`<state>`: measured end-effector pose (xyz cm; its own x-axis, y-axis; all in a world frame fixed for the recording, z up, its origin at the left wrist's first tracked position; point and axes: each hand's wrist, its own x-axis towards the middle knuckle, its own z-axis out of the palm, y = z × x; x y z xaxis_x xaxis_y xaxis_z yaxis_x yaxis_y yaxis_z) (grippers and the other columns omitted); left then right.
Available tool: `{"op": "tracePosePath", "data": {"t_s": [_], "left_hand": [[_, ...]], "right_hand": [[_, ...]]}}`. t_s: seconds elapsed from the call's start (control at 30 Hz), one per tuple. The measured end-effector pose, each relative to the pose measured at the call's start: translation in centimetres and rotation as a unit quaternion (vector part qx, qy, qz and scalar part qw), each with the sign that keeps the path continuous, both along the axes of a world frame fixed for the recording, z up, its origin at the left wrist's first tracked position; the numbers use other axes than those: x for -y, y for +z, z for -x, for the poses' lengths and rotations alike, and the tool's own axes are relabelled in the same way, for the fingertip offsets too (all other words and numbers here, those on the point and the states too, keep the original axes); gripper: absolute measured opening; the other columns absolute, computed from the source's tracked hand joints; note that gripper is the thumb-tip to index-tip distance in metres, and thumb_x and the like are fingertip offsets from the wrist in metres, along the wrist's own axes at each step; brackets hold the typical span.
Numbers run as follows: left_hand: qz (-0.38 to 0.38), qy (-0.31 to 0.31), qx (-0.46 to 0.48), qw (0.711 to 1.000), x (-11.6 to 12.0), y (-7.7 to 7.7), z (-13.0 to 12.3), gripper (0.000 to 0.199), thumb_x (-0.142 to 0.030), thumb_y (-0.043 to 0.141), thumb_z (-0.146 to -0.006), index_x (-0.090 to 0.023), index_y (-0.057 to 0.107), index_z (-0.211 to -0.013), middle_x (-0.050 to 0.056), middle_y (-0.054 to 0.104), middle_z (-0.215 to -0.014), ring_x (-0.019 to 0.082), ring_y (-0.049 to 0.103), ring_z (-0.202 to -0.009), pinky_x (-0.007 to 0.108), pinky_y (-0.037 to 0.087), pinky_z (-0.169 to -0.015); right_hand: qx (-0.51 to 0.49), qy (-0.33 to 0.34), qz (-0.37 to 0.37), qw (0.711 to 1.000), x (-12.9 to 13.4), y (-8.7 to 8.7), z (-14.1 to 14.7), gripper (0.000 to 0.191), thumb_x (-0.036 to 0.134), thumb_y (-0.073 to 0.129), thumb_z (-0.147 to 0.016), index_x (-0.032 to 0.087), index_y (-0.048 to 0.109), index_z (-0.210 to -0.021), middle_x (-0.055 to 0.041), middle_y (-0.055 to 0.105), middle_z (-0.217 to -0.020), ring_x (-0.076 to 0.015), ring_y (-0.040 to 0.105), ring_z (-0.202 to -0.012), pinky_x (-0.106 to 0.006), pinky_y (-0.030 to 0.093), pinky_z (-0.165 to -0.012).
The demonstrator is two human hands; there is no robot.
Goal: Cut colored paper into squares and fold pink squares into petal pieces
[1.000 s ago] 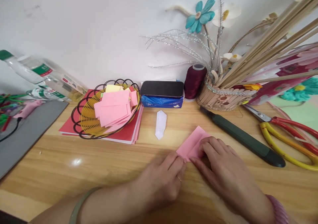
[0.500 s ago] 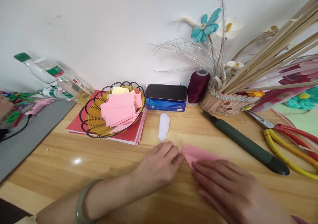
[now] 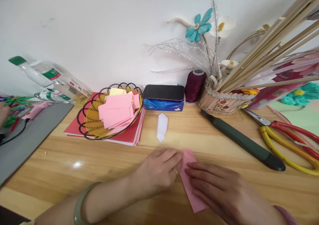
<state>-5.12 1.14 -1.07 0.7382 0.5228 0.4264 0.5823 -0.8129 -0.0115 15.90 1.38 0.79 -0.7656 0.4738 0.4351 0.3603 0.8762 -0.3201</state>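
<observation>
A pink slip of paper (image 3: 188, 176) lies slantwise on the wooden table, its right part covered by my right hand (image 3: 220, 186). That hand rests flat across the slip with its fingers stretched out. My left hand (image 3: 159, 168) is closed at the slip's upper left edge, fingers curled and pinching there; the exact grip is partly hidden. Just beyond my hands lies a small folded white paper (image 3: 162, 127). Further left, more pink slips (image 3: 117, 108) and a yellow one fill a woven basket (image 3: 91, 122).
Red and pink sheets (image 3: 72, 127) lie beneath the basket. Behind stand a blue packet (image 3: 163, 105) carrying a phone (image 3: 163, 92), and a maroon thread spool (image 3: 195, 86). A green-handled tool (image 3: 245, 143) and scissors (image 3: 281, 128) lie right. Bottles (image 3: 57, 77) and another person's hand (image 3: 3, 113) are left.
The pink slip has turned from lying sideways to pointing toward me. My left hand has shifted slightly down along its edge, and the view has moved a little right.
</observation>
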Motion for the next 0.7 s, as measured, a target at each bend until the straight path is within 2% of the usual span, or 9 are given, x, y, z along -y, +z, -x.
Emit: {"op": "tracePosePath", "data": {"t_s": [0.07,0.13,0.2,0.43,0.7], "left_hand": [[-0.018,0.002,0.002,1.0,0.1,0.1,0.1,0.028,-0.009,0.034,-0.093,-0.005,0.061,-0.096,0.01,0.065,-0.099,0.019,0.057,-0.09,0.03,0.05,-0.076],[-0.026,0.008,-0.001,1.0,0.1,0.3,0.0,0.031,-0.008,0.031,-0.092,-0.005,0.062,-0.098,0.011,0.065,-0.098,0.019,0.058,-0.089,0.03,0.05,-0.076],[-0.037,0.005,-0.01,0.999,0.2,0.4,0.0,0.032,-0.007,0.03,-0.092,-0.004,0.062,-0.097,0.012,0.066,-0.097,0.02,0.058,-0.091,0.032,0.049,-0.079],[-0.057,0.005,-0.028,0.998,0.3,0.6,0.0,0.033,-0.008,0.03,-0.091,-0.005,0.062,-0.099,0.012,0.066,-0.099,0.019,0.059,-0.091,0.033,0.048,-0.082],[-0.049,0.004,-0.019,0.999,0.1,0.9,0.0,0.035,-0.007,0.028,-0.092,-0.003,0.062,-0.098,0.012,0.067,-0.094,0.019,0.059,-0.086,0.031,0.049,-0.078]], "right_hand": [[-0.017,-0.083,0.02,0.996,-0.2,-0.2,-0.1,0.02,0.016,0.042,-0.088,0.016,0.062,-0.087,-0.0052,0.068,-0.086,-0.0155,0.063,-0.082,-0.028,0.053,-0.072],[0.003,-0.174,0.039,0.984,-0.4,-0.6,-0.1,0.018,0.024,0.044,-0.088,0.016,0.061,-0.093,-0.0075,0.064,-0.086,-0.0176,0.06,-0.079,-0.032,0.052,-0.067],[0.028,-0.222,0.049,0.973,-0.7,-1.0,0.2,0.022,0.03,0.045,-0.088,0.017,0.059,-0.099,-0.0084,0.061,-0.089,-0.0189,0.058,-0.08,-0.035,0.051,-0.066],[0.035,-0.198,0.042,0.979,-0.8,-1.4,1.3,0.02,0.02,0.04,-0.09,0.018,0.06,-0.091,-0.0052,0.061,-0.083,-0.016,0.056,-0.074,-0.03,0.048,-0.063],[0.053,-0.133,-0.045,0.989,-1.1,-0.7,1.4,0.028,0.012,0.033,-0.089,0.012,0.061,-0.093,-0.0077,0.06,-0.079,-0.0183,0.054,-0.073,-0.031,0.047,-0.059]]}}
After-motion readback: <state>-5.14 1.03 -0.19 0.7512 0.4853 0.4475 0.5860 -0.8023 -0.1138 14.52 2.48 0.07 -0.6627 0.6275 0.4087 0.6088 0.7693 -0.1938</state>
